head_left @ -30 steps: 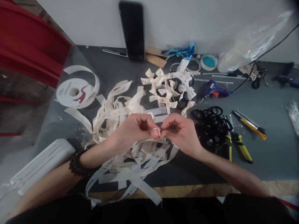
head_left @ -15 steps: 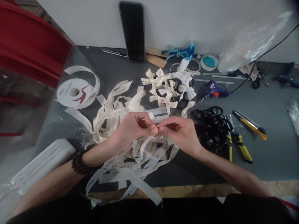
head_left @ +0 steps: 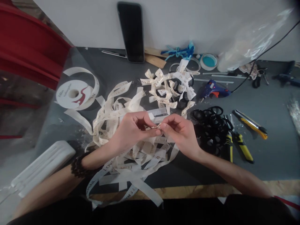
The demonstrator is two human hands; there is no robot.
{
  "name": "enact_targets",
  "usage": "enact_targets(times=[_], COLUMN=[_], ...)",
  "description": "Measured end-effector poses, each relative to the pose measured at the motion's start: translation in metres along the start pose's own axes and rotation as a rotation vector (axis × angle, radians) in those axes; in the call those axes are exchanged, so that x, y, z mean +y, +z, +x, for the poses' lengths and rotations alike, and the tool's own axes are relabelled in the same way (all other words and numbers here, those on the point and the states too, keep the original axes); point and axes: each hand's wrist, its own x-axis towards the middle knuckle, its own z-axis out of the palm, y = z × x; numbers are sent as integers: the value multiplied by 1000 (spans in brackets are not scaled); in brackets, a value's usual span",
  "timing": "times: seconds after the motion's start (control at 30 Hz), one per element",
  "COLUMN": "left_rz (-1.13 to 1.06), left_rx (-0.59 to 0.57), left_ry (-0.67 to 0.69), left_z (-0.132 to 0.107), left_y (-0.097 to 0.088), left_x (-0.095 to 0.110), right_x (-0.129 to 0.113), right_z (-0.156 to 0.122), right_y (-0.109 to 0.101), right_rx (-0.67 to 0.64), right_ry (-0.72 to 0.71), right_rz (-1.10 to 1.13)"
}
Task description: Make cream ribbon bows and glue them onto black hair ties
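Thumb and fingers of my left hand point(head_left: 138, 126) pinch a small folded piece of cream ribbon point(head_left: 156, 127). My right hand point(head_left: 180, 132) grips the other end of the same piece, its fingertips touching those of the left. Most of the piece is hidden between the fingers. Under and around both hands lies a tangled heap of printed cream ribbon strips point(head_left: 140, 175). Just beyond the hands sits a cluster of tied ribbon bows point(head_left: 161, 84), some with black bands. Right of my right hand is a pile of black hair ties point(head_left: 211, 125).
A ribbon spool point(head_left: 73, 93) lies at the left, near a white case point(head_left: 44, 165). A phone point(head_left: 131, 32) leans on the wall. On the right are a blue glue gun point(head_left: 214, 89) with its cable, a yellow utility knife point(head_left: 250, 124) and yellow-handled pliers point(head_left: 243, 148).
The ribbon piece has been turned or folded between my fingertips. A loose tail that hung below my fingers no longer shows. My left thumb has straightened to the right.
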Motion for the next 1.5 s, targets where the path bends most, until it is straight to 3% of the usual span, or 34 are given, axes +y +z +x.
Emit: enact_targets(times=[0.37, 0.57, 0.67, 0.87, 1.07, 1.27, 1.5], left_rz=[68, -14, 93, 356, 596, 714, 884], left_rx=[-23, -41, -20, 20, 73, 122, 126], left_ry=[46, -11, 35, 220, 603, 889, 1058], left_z=[1, 1, 0, -4, -2, 0, 0], left_y=[-1, -3, -5, -4, -1, 1, 3], left_x=[1, -3, -2, 0, -4, -5, -9], right_x=[-1, 2, 6, 7, 7, 10, 9], right_z=[1, 1, 1, 3, 6, 10, 11], right_y=[0, 1, -1, -1, -1, -3, -5], right_rx=[33, 33, 30, -3, -71, -66, 1], right_ry=[71, 95, 108, 130, 317, 369, 325], right_rz=[45, 54, 23, 29, 202, 300, 268])
